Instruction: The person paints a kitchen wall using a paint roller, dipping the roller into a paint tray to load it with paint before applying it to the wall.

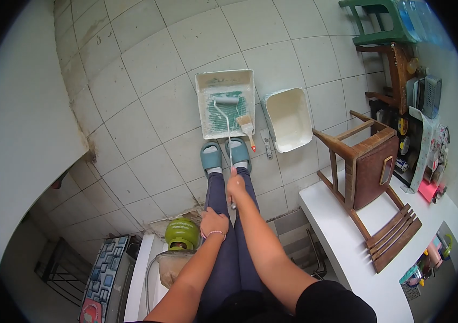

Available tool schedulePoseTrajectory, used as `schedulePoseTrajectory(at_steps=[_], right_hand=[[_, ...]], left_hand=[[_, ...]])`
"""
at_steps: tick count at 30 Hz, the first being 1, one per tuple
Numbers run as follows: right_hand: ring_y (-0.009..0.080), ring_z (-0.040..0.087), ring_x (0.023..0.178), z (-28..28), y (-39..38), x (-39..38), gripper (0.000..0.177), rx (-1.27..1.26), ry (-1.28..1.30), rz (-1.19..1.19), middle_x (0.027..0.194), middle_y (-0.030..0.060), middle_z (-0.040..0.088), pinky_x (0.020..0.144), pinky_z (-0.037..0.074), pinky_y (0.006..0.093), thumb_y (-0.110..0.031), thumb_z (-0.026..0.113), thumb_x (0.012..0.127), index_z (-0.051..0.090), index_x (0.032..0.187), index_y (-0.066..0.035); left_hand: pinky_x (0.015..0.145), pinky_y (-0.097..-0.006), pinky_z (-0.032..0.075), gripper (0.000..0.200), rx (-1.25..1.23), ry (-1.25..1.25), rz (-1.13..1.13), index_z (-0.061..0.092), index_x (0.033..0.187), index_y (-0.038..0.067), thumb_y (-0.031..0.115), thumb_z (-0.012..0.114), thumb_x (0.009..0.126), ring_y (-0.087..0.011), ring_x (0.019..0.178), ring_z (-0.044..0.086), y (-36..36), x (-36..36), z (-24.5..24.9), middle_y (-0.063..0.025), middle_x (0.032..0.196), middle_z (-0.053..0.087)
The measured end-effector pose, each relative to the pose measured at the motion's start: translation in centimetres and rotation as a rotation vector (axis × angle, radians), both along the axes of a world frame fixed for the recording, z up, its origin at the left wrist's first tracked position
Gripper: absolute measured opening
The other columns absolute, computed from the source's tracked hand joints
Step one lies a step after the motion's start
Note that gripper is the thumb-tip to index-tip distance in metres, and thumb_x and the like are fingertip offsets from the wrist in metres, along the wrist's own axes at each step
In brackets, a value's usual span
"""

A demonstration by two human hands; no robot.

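Note:
My right hand (235, 185) is closed round the handle of a paint roller (226, 100), whose grey sleeve lies in a paint tray (202, 110) with green paint marks. My left hand (214, 222) rests on my left thigh, its fingers curled; whether it holds anything is hidden. A paintbrush (245, 125) with a pale handle and orange-red tip lies across the tray's lower right corner. Just right of the tray are a small scraper-like tool (266, 144) on the tiles and a white bucket (289, 119) with pale contents.
My feet in teal slippers (211, 156) are just below the tray. A wooden chair (371, 172) with a phone on its seat stands at the right, near a white counter (347, 250). A green gas cylinder (182, 233) is at lower left, a green stool (382, 37) at upper right.

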State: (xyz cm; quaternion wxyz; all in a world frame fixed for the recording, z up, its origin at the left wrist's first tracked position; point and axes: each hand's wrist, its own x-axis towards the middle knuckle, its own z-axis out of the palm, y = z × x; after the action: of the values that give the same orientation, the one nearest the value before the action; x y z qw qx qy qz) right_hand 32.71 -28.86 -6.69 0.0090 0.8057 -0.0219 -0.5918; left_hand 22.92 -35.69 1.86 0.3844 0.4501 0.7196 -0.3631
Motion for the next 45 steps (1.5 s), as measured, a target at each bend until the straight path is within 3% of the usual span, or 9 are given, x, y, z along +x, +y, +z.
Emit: schedulePoseTrajectory(at_steps=[5,8,14,17,23,32,35,38,45], right_hand=[[0.0372,0.060,0.046,-3.8,2.5,4.3,0.082,0.042,-0.037,0.072,0.061,0.0252,0.059,0.043,0.048,0.0462,-0.058,0.021,0.098,0.059,0.079,0.012],[0.0376,0.062,0.051,-2.2,1.5,5.5,0.083,0.008,-0.009,0.148,0.068,0.0268,0.062,0.045,0.049,0.0475,-0.059,0.021,0.097,0.060,0.087,0.013],[0.0409,0.065,0.061,1.9,-7.6,2.5,0.083,-0.155,0.014,0.122,0.075,0.0299,0.064,0.048,0.050,0.0481,-0.058,0.021,0.097,0.061,0.093,0.014],[0.0386,0.066,0.060,0.8,-13.6,0.7,0.082,-0.087,0.016,0.228,0.074,0.0292,0.064,0.050,0.050,0.0471,-0.058,0.021,0.097,0.062,0.090,0.013],[0.0389,0.065,0.062,1.8,-9.1,1.1,0.083,-0.173,0.095,0.013,0.071,0.0292,0.063,0.062,0.051,0.0460,-0.059,0.021,0.097,0.062,0.085,0.013],[0.0359,0.062,0.053,-3.4,-3.8,3.2,0.081,-0.037,0.005,0.105,0.067,0.0269,0.061,0.054,0.050,0.0456,-0.059,0.022,0.097,0.061,0.086,0.011],[0.0286,0.049,0.039,-2.2,-0.8,4.9,0.075,0.037,0.018,0.036,0.054,0.0163,0.050,0.035,0.040,0.0419,-0.061,0.027,0.096,0.056,0.083,0.006],[0.0371,0.059,0.047,1.1,1.3,6.3,0.078,0.094,-0.019,0.192,0.062,0.0253,0.059,0.043,0.047,0.0462,-0.054,0.022,0.099,0.060,0.084,0.013],[0.0356,0.057,0.043,2.5,-4.9,9.4,0.078,0.048,-0.071,0.267,0.055,0.0240,0.055,0.041,0.046,0.0461,-0.054,0.021,0.099,0.059,0.078,0.012]], left_hand=[[0.077,-0.0431,0.054,0.037,0.023,0.009,-0.024,0.053,0.104,-0.001,0.026,0.058,0.080,-0.0369,0.086,0.066,-0.5,-0.3,-0.2,-0.0237,0.101,0.059],[0.078,-0.0433,0.054,0.039,0.019,0.002,-0.020,0.053,0.106,-0.002,0.027,0.057,0.080,-0.0375,0.087,0.066,-0.3,-0.2,0.1,-0.0245,0.102,0.059],[0.077,-0.0425,0.054,0.038,0.030,0.006,-0.012,0.053,0.104,-0.001,0.027,0.059,0.079,-0.0363,0.088,0.066,-0.4,-0.2,0.1,-0.0228,0.101,0.059],[0.077,-0.0425,0.054,0.038,0.029,0.003,-0.017,0.053,0.104,-0.002,0.027,0.059,0.079,-0.0365,0.088,0.066,-0.7,-0.4,0.1,-0.0227,0.102,0.059],[0.077,-0.0429,0.054,0.039,0.005,0.012,-0.008,0.053,0.106,-0.002,0.027,0.058,0.080,-0.0368,0.090,0.066,-1.3,-0.4,0.1,-0.0233,0.103,0.059],[0.078,-0.0435,0.054,0.041,-0.003,-0.004,-0.009,0.052,0.109,-0.002,0.028,0.057,0.081,-0.0375,0.089,0.066,-1.5,-0.4,-0.1,-0.0246,0.104,0.059],[0.077,-0.0426,0.054,0.038,0.010,0.012,-0.027,0.053,0.105,-0.001,0.027,0.058,0.081,-0.0364,0.087,0.067,-1.4,-0.3,-0.1,-0.0231,0.102,0.059],[0.077,-0.0428,0.054,0.039,-0.010,0.014,-0.031,0.052,0.107,-0.002,0.028,0.057,0.081,-0.0371,0.088,0.066,-1.3,0.0,0.0,-0.0239,0.103,0.059],[0.077,-0.0422,0.054,0.039,0.015,0.009,-0.039,0.052,0.105,-0.002,0.028,0.057,0.081,-0.0362,0.087,0.066,-1.4,0.1,-0.3,-0.0231,0.102,0.059]])
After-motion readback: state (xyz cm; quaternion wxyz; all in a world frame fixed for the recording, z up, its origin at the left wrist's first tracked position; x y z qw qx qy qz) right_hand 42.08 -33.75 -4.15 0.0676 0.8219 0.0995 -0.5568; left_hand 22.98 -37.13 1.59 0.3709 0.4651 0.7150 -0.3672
